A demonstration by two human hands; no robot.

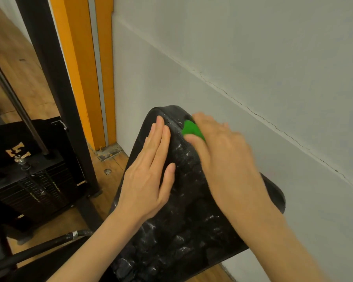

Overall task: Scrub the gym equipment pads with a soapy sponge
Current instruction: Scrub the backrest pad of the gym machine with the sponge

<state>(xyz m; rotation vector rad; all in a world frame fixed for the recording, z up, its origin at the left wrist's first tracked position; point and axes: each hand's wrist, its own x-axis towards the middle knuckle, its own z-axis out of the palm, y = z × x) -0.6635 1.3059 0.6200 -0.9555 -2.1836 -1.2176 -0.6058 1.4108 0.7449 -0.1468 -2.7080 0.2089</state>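
Observation:
A black, cracked gym pad (183, 224) fills the lower middle of the view, wet with white soap streaks. My left hand (149, 174) lies flat on the pad's left side, fingers straight and together. My right hand (222, 153) holds a green sponge (192, 129) against the pad's far end, near its top edge. The fingers curl over the sponge and hide most of it.
A pale wall (253, 68) runs close along the pad's right side. An orange and black frame post (77, 68) stands at the left. A black weight stack (29, 171) sits on the wooden floor (18, 64), with a black bar (39, 249) at the lower left.

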